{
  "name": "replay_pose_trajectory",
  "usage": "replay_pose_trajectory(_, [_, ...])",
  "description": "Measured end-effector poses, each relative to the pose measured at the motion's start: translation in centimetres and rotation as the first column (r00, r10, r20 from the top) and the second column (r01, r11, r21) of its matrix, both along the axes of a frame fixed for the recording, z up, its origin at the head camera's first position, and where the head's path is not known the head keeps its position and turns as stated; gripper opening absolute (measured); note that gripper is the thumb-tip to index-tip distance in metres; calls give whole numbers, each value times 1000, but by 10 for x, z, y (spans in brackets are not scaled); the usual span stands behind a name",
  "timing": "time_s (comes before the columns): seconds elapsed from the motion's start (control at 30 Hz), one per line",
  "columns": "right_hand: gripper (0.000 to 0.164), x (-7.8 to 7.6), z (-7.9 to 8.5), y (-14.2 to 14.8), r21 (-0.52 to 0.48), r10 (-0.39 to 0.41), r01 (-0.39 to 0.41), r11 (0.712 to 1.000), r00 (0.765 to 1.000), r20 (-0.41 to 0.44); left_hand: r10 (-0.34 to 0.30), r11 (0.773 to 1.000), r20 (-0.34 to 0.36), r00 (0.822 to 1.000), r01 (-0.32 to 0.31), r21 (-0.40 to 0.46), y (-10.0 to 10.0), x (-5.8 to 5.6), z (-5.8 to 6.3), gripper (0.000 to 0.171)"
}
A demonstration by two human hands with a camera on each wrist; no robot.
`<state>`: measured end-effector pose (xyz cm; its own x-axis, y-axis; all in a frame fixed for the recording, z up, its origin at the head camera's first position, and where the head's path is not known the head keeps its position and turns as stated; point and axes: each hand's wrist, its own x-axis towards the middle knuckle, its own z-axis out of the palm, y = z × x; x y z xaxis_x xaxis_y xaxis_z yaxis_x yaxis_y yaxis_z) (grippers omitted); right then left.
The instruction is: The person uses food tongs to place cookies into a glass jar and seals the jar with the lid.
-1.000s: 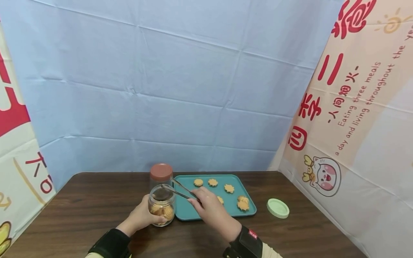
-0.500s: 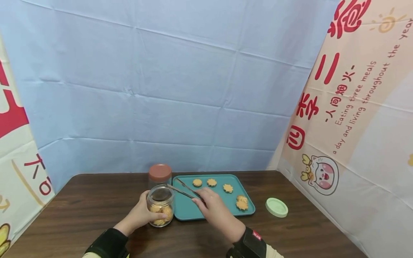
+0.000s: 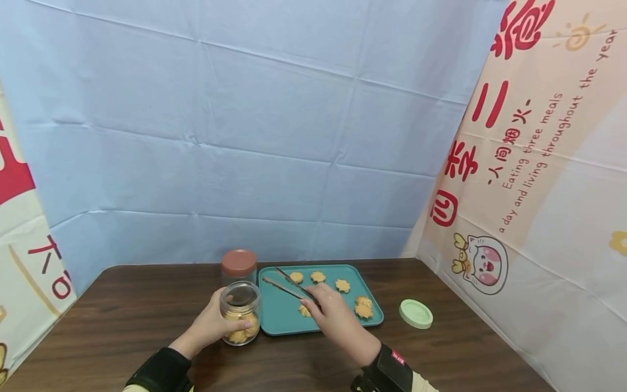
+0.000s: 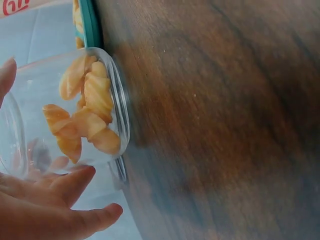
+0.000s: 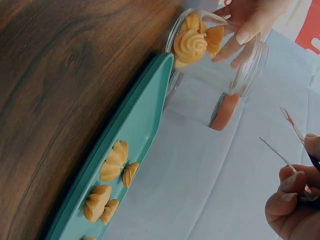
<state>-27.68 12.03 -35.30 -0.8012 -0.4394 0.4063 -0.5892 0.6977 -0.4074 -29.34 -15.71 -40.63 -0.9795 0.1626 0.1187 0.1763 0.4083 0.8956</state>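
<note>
The left hand (image 3: pixel 213 321) has its fingers wrapped about the side of a clear jar (image 3: pixel 240 313), the thumb lying across the near glass. The jar stands upright on the tabletop (image 3: pixel 147 310), its mouth uncovered and above those fingers, and yellow swirled cookies (image 5: pixel 190 47) sit in its lower part, level with the grip. The right hand (image 3: pixel 330 310) grasps a pair of metal tongs (image 3: pixel 286 284) in curled fingers; the two arms reach out ahead and to the left of them, tips apart, over the tray. This teal tray (image 3: pixel 279 318) lies flat beneath the right fingers, its left edge just to the right of the left hand's jar. Cookies on the tray surround the right fingers: a flower-shaped one (image 3: pixel 305 310) just to their left, partly hidden; a round one (image 3: pixel 296 277) and two more flower shapes (image 3: pixel 318 277) (image 3: pixel 342 286) beyond them; and a close pair (image 3: pixel 363 307) to their right. Past the left fingers, behind the held jar, stands a second jar with a reddish lid (image 3: pixel 239 264); whether the two jars touch cannot be told. A pale green lid (image 3: pixel 416 314) lies on the tabletop well to the right of the right fingers. Behind each set of fingers, a black band (image 3: pixel 161 370) circles the wrist. A creased blue cloth (image 3: pixel 264 163) hangs beyond both hands.
</note>
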Motion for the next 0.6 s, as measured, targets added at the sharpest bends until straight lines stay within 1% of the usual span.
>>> replay_pose_trajectory(0.13, [26, 1, 1, 3, -13, -6, 6, 1000, 1000, 0, 3, 1000, -15, 1000, -3, -1, -1, -1, -2, 99])
replay_pose_trajectory(0.3, [27, 0, 2, 11, -25, -22, 22, 999, 1000, 4, 10, 1000, -11, 1000, -11, -22, -1, -3, -1, 100])
replay_pose_trajectory(0.47, [25, -1, -1, 17, -22, -34, 34, 999, 999, -13, 12, 999, -6, 1000, -12, -42, -2, -3, 0, 100])
replay_pose_trajectory(0.6, [27, 0, -1, 21, -20, -41, 41, 999, 999, 5, 11, 999, 1, 1000, -11, -53, -2, -4, 0, 101])
